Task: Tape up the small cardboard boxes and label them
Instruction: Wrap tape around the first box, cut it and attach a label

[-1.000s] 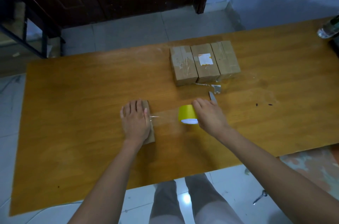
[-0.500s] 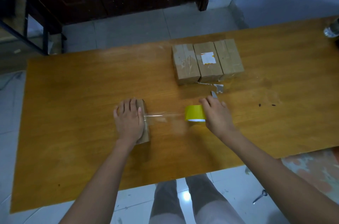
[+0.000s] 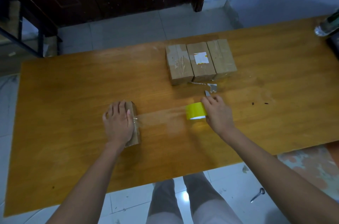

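Head view: box (image 3: 135,128) lies on table (image 3: 73,98) near centre-left, mostly hidden under left hand (image 3: 118,124), which presses flat on it, fingers straight. Clear tape strip (image 3: 161,115), faint and hard to see, runs from box toward 3 o'clock to yellow roll (image 3: 195,113). Right hand (image 3: 217,113) grips roll, fingers curled; a knife tip (image 3: 207,93) shows above it, rest hidden. Three boxes (image 3: 200,62) sit at 1 o'clock, middle one labelled. Bottle (image 3: 327,26) cut off at right edge.
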Motion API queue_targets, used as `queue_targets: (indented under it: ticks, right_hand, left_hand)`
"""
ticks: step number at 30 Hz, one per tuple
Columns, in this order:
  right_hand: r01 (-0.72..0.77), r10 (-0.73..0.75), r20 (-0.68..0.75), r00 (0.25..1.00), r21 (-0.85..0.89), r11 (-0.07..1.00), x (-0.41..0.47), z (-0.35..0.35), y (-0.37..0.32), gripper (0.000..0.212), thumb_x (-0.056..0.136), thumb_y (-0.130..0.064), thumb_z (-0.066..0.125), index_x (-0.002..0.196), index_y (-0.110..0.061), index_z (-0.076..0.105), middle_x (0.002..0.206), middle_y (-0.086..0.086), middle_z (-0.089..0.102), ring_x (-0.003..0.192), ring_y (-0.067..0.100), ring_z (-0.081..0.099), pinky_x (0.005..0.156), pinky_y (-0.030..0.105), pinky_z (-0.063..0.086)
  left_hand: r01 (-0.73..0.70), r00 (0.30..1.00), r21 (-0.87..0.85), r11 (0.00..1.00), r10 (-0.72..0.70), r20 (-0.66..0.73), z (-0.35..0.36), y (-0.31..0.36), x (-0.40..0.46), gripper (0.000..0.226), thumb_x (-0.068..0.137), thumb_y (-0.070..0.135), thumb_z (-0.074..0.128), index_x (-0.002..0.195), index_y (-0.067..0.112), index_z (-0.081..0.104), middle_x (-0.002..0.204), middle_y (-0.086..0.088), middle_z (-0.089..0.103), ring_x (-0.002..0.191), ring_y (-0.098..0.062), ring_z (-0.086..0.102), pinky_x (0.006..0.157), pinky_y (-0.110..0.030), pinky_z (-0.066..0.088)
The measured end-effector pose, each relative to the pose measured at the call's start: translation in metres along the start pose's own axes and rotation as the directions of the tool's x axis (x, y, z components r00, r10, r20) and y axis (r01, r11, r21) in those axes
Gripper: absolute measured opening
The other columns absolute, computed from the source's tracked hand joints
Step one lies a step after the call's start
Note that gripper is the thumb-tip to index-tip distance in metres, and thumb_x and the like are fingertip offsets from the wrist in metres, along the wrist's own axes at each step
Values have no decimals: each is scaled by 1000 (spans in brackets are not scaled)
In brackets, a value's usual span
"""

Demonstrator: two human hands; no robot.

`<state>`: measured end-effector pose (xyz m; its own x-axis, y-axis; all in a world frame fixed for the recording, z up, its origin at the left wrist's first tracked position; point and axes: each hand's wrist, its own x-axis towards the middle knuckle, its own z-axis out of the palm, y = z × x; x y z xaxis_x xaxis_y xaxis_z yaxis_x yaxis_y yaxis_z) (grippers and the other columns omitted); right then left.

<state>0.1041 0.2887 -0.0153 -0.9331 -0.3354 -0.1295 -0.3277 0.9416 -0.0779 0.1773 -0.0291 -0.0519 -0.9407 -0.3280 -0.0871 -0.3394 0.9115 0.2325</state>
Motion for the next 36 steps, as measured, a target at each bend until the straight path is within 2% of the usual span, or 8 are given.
queue_targets:
  ticks: [4,16,19,22,27,31,34,36]
  right_hand:
    - [-57,59,-5,998,152,987,-3,5,4,49,65,-4,74,110,-14,57,108,1,62,101,26,49,53,34,46]
    - [86,-86,-55,995,-6,996,1,8,-2,52,71,12,61,117,-11,56,111,2,61,105,28,48,44,28,35]
    - [45,-48,51,998,77,996,-4,8,7,72,72,-10,76,136,-16,43,132,4,48,119,26,42,74,34,53]
    - [-77,58,164,985,112,991,-24,12,34,99,63,-35,86,143,-12,33,141,9,37,128,29,37,101,39,42]
    - [-419,380,214,900,183,890,-40,31,41,59,87,-43,65,130,-6,47,125,13,47,109,29,52,82,38,50]
    - [-526,473,248,846,233,818,-25,43,24,38,92,-30,60,119,-5,51,117,16,55,100,33,58,71,37,45]
    - [-550,462,318,828,298,780,-29,41,24,26,95,-26,54,107,-3,57,95,15,63,87,34,60,61,32,39]
    - [-527,469,241,850,419,740,-46,29,20,26,101,-28,42,95,-8,56,77,9,59,73,32,58,54,31,35]
  left_hand:
    - [26,1000,-1,1000,-26,-1,0,-3,1,52,98,35,26,137,7,45,137,-15,50,132,-34,40,102,-51,33]
    - [28,999,15,999,-28,-16,-3,-20,-6,55,97,37,24,137,7,46,136,-15,50,132,-33,39,100,-51,32]
    - [32,999,23,999,-32,-5,-3,-19,-6,55,96,36,25,136,6,47,136,-16,50,131,-35,40,99,-53,34]
    - [18,1000,-1,1000,-18,10,-3,-22,-5,52,99,36,28,136,5,47,136,-16,50,131,-35,39,99,-54,34]
    - [9,999,-93,996,-5,46,-4,-33,6,40,98,34,47,131,10,51,131,-13,51,125,-32,40,92,-53,36]
    - [-38,998,-51,998,41,54,-7,-42,10,40,99,39,45,127,12,53,128,-12,53,121,-33,44,89,-51,38]
    - [-73,997,-25,997,73,6,-5,-39,3,44,100,39,36,127,9,54,126,-14,56,119,-33,47,92,-50,39]
    - [-72,997,-21,997,72,-14,-4,-36,0,48,98,40,32,127,9,54,126,-14,56,118,-33,47,94,-49,39]
